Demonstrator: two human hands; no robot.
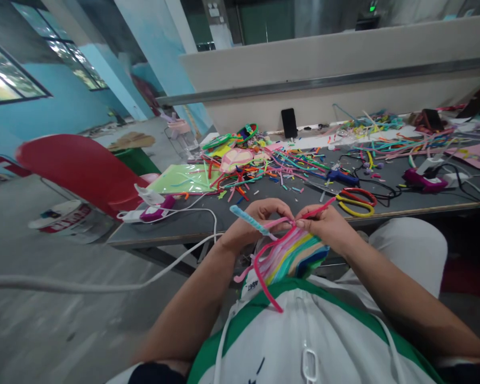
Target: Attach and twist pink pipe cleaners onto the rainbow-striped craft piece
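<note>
Close to my chest, a striped piece made of pipe cleaners point(290, 253) runs from pink through yellow and teal to dark blue. At its top edge my left hand point(269, 216) pinches a pink pipe cleaner. My right hand point(320, 224) grips a hot-pink pipe cleaner point(266, 277) at the same edge; one end sticks out past the fingers and the other hangs down over my shirt. The fingertips of both hands nearly meet. A fuzzy light-blue stem point(248, 220) stands out beside my left hand. The fingers partly cover where the strands join.
On the grey table point(240, 205) lies a pile of coloured pipe cleaners point(260, 165). Scissors point(356, 202) and a blue glue gun point(343, 177) lie to the right. A phone point(289, 123) leans at the back. A white cable point(176, 261) crosses at left near a red chair point(80, 165).
</note>
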